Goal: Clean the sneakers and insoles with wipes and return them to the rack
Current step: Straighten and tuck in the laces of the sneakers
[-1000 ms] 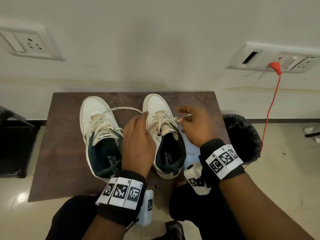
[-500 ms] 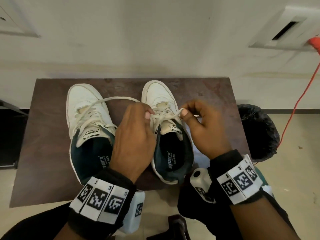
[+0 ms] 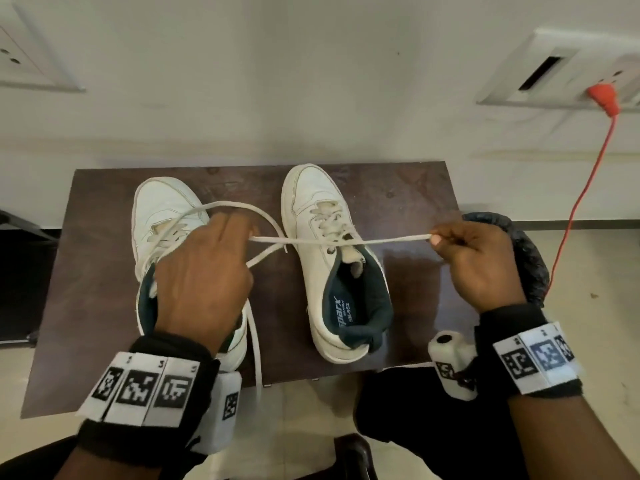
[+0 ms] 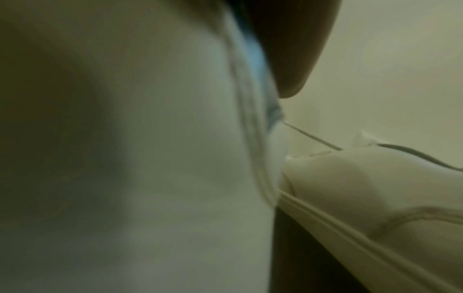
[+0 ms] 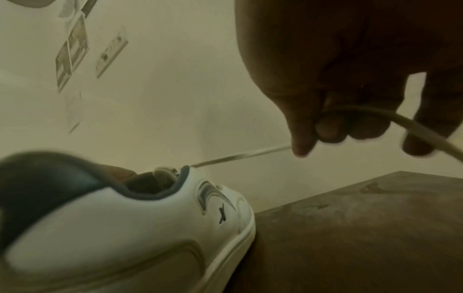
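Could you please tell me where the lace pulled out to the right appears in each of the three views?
Head: the lace runs taut across the middle, from the left hand over the right sneaker to the right hand.
Left wrist: a thin strand at right centre may be it; too blurred to tell.
Right wrist: it slants from the sneaker's collar up to the fingers.
Shared landmark: the right sneaker.

The two white lace-up sneakers (image 3: 332,258) stand side by side on the dark brown wooden table (image 3: 408,202); one lies under the left hand (image 3: 202,278), the other between both hands; the right hand (image 3: 481,261) hovers beside it, the black bin bag (image 3: 526,254) behind.
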Available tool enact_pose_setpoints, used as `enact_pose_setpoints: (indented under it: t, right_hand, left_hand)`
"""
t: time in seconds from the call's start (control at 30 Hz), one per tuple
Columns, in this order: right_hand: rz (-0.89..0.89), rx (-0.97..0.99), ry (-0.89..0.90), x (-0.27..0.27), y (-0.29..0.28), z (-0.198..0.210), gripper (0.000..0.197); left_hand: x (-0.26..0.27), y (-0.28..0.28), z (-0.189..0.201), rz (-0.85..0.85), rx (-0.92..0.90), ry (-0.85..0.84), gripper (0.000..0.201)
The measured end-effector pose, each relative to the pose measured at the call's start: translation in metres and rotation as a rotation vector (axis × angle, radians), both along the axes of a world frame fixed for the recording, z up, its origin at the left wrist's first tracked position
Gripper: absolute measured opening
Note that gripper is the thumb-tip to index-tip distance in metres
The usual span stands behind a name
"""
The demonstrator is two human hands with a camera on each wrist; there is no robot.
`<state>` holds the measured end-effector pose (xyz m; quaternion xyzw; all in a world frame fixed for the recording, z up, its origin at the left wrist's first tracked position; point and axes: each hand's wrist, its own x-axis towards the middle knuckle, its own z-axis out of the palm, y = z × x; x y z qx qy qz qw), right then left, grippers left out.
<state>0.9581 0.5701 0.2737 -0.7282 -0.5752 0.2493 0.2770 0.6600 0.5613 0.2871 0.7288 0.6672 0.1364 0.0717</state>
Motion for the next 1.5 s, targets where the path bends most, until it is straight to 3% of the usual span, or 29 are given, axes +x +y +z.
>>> enact_pose_setpoints:
  t: [0.17, 0.27, 0.4, 0.57, 0.77, 1.0, 1.13, 1.3, 1.5]
  right_hand:
    - [0.120, -0.092, -0.024, -0.017, -0.008, -0.003, 0.017]
    - [0.120, -0.041, 0.018, -0.033, -0.002, -0.002, 0.009]
    - [0.207, 0.093, 0.017, -0.050, 0.001, 0.002, 0.023]
    - [0.329, 0.074, 0.151, -0.063, -0.003, 0.003, 0.017]
    - [0.420, -0.026, 0.100, -0.068, -0.010, -0.002, 0.038]
    - [0.392, 0.093, -0.006, -0.073, -0.012, -0.003, 0.021]
    - [0.340, 0.120, 0.013, -0.070, -0.014, -0.004, 0.018]
    - [0.232, 0.223, -0.036, -0.076, -0.022, -0.012, 0.009]
    - [0.099, 0.295, -0.005, -0.081, -0.026, -0.022, 0.005]
  left_hand:
    - [0.003, 0.001, -0.014, -0.125, 0.110, 0.063, 0.026]
    - [0.006, 0.001, -0.012, -0.103, 0.167, 0.070, 0.030]
    - [0.020, -0.004, -0.004, -0.137, 0.243, -0.004, 0.023]
    - [0.049, -0.018, 0.004, -0.276, 0.130, -0.113, 0.021]
    - [0.061, -0.025, -0.002, -0.303, 0.075, -0.025, 0.018]
    - [0.072, -0.029, -0.016, -0.306, 0.073, 0.140, 0.027]
    - [0.080, -0.017, -0.018, -0.278, 0.078, 0.174, 0.020]
    - [0.084, -0.010, -0.025, -0.286, 0.060, 0.013, 0.006]
    - [0.075, -0.007, -0.031, -0.247, 0.018, -0.414, 0.031]
